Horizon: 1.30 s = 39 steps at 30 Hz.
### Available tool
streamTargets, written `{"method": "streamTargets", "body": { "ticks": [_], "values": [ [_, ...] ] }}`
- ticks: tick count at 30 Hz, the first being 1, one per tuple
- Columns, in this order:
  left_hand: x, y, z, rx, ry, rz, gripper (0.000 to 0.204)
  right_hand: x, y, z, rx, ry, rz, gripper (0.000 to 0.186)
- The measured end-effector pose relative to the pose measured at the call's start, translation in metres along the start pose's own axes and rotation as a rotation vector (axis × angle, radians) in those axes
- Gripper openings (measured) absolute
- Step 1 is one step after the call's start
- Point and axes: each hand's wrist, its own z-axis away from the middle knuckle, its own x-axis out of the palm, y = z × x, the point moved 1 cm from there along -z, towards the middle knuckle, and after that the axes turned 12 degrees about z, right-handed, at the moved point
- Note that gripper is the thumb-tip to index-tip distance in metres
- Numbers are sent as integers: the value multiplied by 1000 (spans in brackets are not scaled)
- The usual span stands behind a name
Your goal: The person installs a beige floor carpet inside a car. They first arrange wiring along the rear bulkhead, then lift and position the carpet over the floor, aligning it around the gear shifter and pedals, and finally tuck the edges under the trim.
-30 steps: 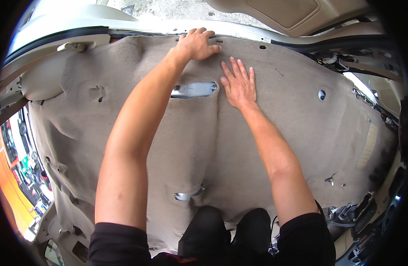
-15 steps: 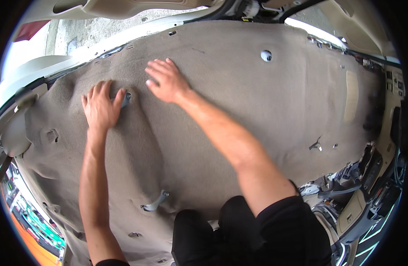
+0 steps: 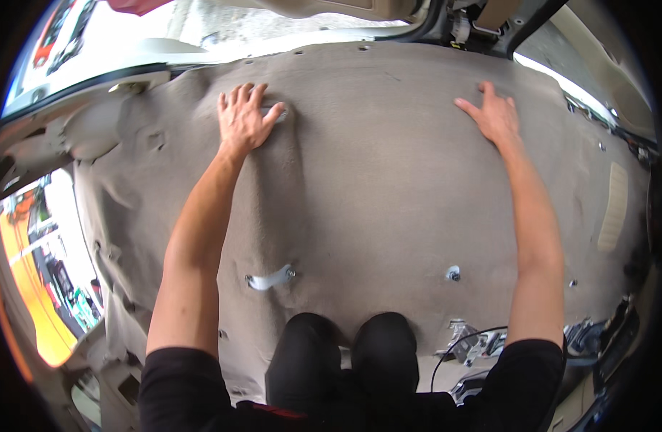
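A grey-brown carpet [image 3: 388, 187] is spread across a car interior [image 3: 97, 133], its far edge laid along a white door sill [image 3: 309, 38]. Near that edge, the left hand [image 3: 243, 122] is set palm-down partly over a pale metal bracket [image 3: 281, 116], its fingers fanned, nothing gripped; farther right along the same edge, the right hand [image 3: 498, 119] is placed well apart, thumb and forefinger stretched wide, the other fingers too foreshortened to be read. By this broad stance, pressure seems to be shared across the cloth, though its force cannot be told. Nearer the knees [image 3: 313, 349], a second bracket [image 3: 271, 279] is bared by the carpet, apparently cut to let it through.
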Motion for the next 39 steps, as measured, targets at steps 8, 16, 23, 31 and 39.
{"method": "streamTargets", "body": {
  "ticks": [8, 16, 23, 31, 39],
  "values": [
    [1, 41, 79, -31, -289, -24, 113, 21, 13, 11, 120, 130, 89, 81],
    [28, 39, 77, 106, -176, -50, 104, 63, 32, 11, 138, 223, 63, 83],
    [44, 47, 79, 96, -195, -121, 110, 134, 44, 1, 202, 462, -26, 74],
    [77, 3, 85, 442, 111, -100, 125, 108, 58, -24, 158, 501, -209, 68],
    [77, 44, 82, 383, -53, -82, 106, 161, 106, -35, 127, 638, -440, 49]
  ]
}}
